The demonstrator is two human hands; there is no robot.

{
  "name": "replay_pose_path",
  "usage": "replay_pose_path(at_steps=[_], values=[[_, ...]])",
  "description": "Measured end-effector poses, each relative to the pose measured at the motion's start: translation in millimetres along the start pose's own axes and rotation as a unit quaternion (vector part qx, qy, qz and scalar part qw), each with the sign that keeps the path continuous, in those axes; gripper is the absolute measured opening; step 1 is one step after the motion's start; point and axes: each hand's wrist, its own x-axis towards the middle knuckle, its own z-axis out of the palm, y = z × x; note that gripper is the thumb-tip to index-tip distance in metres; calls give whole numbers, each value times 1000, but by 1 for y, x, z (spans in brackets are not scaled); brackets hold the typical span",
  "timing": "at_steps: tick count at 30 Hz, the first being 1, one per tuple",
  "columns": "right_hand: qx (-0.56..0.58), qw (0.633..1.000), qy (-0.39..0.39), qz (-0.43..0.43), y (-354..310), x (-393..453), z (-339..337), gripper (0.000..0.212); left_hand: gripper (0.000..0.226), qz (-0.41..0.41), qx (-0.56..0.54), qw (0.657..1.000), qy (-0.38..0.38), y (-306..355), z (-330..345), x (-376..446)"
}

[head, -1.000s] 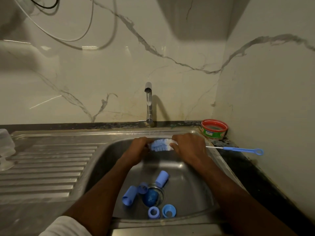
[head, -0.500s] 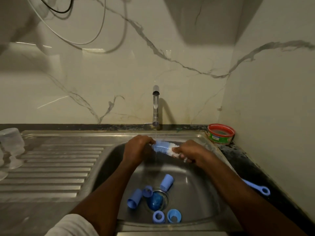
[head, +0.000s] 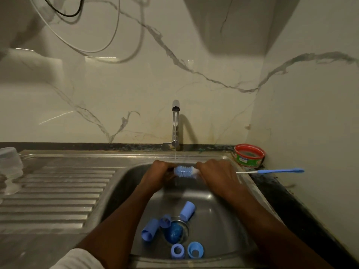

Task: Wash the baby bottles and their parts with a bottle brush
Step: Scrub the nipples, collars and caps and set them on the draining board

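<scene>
Both hands are over the back of the sink basin [head: 219,220], under a thin stream from the tap [head: 175,123]. My right hand [head: 215,173] grips the bottle brush by its shaft. Its blue-and-white bristle head [head: 184,171] lies between the hands, and its blue handle [head: 279,171] sticks out level to the right. My left hand [head: 159,171] is curled round a small part at the tip of the bristles, mostly hidden in the fist. Several blue bottle parts lie round the drain [head: 173,232]: tall caps [head: 187,210] [head: 149,232] and rings [head: 177,251] [head: 195,249].
Clear bottles [head: 10,164] stand at the far left of the ribbed steel drainboard [head: 58,191]. A red-rimmed green tub [head: 249,155] sits in the back right corner on the dark counter. Marble walls close in behind and on the right.
The brush handle, tilted down to the lower right half a second ago, is level again. My right hand has drawn back to the right, and more of the bristle head shows.
</scene>
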Motion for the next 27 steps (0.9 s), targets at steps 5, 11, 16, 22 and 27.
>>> replay_pose_path(at_steps=[5, 11, 16, 22, 27], values=[[329, 887, -213, 243, -6, 20, -17, 25, 28, 38, 59, 996, 61, 0, -1, -1], [269, 917, -207, 211, 0, 10, -17, 37, 37, 24, 90, 996, 6, 3, 11, 2], [31, 997, -41, -49, 9, -3, -12, 63, 36, -55, 23, 996, -70, 8, 12, 11], [-40, 998, 7, -52, -17, 2, -15, 21, 24, -72, 25, 996, -40, -7, 2, 7], [308, 925, -112, 191, -8, 6, -25, 24, 25, 41, 2, 999, 36, -6, -6, 4]])
